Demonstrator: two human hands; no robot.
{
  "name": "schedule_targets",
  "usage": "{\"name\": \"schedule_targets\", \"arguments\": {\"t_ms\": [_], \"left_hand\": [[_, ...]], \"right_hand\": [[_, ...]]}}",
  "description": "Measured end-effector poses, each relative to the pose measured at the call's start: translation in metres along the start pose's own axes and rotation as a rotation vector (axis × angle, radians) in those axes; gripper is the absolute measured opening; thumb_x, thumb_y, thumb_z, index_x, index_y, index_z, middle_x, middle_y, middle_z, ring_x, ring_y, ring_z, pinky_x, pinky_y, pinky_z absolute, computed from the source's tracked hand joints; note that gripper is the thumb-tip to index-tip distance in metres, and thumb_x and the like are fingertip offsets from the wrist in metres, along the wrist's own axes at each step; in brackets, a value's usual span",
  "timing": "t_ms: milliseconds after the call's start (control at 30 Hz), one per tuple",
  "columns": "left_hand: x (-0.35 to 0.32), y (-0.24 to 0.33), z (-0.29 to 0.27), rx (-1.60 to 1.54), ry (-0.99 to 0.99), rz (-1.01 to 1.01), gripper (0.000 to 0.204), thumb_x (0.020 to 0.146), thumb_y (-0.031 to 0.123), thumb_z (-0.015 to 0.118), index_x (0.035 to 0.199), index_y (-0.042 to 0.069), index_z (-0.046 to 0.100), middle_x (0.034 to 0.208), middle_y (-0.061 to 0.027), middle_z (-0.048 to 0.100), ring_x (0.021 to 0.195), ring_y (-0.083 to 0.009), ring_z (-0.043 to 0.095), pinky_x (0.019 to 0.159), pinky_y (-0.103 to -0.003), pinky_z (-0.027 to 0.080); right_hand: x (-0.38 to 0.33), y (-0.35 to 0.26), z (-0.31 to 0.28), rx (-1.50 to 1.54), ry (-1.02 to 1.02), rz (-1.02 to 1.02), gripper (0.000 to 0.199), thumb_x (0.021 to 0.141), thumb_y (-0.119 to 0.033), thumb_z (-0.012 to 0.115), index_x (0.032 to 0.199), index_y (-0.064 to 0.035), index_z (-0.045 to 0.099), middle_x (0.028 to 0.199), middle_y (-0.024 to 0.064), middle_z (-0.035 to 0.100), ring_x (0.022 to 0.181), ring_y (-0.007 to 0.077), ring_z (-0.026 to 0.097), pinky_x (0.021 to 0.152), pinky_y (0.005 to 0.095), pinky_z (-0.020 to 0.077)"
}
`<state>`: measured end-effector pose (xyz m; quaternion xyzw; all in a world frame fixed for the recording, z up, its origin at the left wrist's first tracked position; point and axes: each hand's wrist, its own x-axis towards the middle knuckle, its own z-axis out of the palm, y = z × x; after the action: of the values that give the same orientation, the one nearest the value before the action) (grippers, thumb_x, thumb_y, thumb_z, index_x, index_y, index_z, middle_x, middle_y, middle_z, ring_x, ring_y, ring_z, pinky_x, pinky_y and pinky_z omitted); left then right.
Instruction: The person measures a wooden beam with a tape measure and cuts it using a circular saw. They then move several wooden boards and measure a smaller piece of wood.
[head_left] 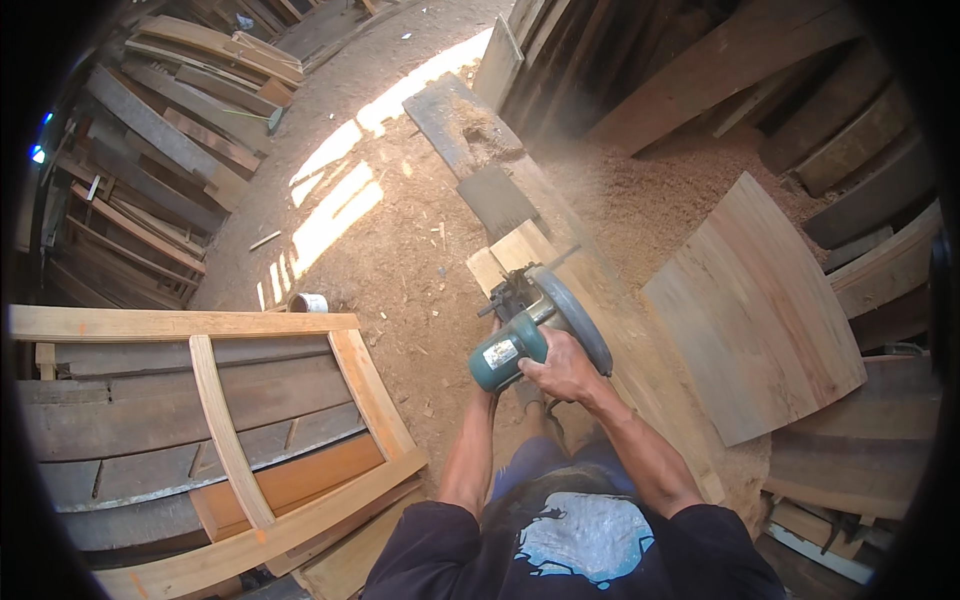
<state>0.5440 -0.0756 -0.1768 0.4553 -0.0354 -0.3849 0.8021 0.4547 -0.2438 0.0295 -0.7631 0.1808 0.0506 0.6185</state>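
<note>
A green circular saw (508, 352) with a large dark round blade guard (574, 315) rests over a pale piece of wood (524, 245). My right hand (566, 370) is closed around the saw's handle. My left forearm (473, 445) reaches up to the near side of the motor housing, which hides most of that hand, so its grip does not show. Beneath the pale wood runs a long, dusty plank (640, 350), slanting from far left to near right. On it, beyond the saw, lies a short grey-brown board (497, 203).
A slatted wooden frame (205, 400) lies at left, with a small white tub (309, 302) beyond its corner. One wide board (760, 310) leans at right. Planks (165, 130) are stacked at far left; others (730, 70) lean at far right. Sawdust (690, 190) covers the ground.
</note>
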Motion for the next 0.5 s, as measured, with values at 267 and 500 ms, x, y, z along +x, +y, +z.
{"name": "schedule_targets", "arguments": {"t_ms": [267,500], "left_hand": [[0.022,0.022,-0.019,-0.015,-0.003,-0.003,0.065,0.102,0.015,0.052,0.158,0.01,0.018,0.134,-0.0035,0.055,0.108,-0.0111,0.057,0.094,-0.029,0.051],[0.042,0.047,-0.002,-0.131,-0.075,0.007,0.065,0.101,0.014,0.052,0.157,0.009,0.019,0.133,-0.0052,0.056,0.11,-0.0124,0.058,0.096,-0.031,0.051]], "right_hand": [[0.032,-0.011,0.01,-0.035,0.002,-0.04,0.035,0.078,-0.009,0.067,0.11,0.0036,0.061,0.093,0.0192,0.069,0.088,0.0289,0.068,0.084,0.039,0.0514],[0.057,-0.018,0.006,-0.046,0.029,-0.063,0.036,0.077,-0.009,0.067,0.11,0.004,0.061,0.095,0.0199,0.069,0.09,0.0292,0.067,0.085,0.039,0.051]]}}
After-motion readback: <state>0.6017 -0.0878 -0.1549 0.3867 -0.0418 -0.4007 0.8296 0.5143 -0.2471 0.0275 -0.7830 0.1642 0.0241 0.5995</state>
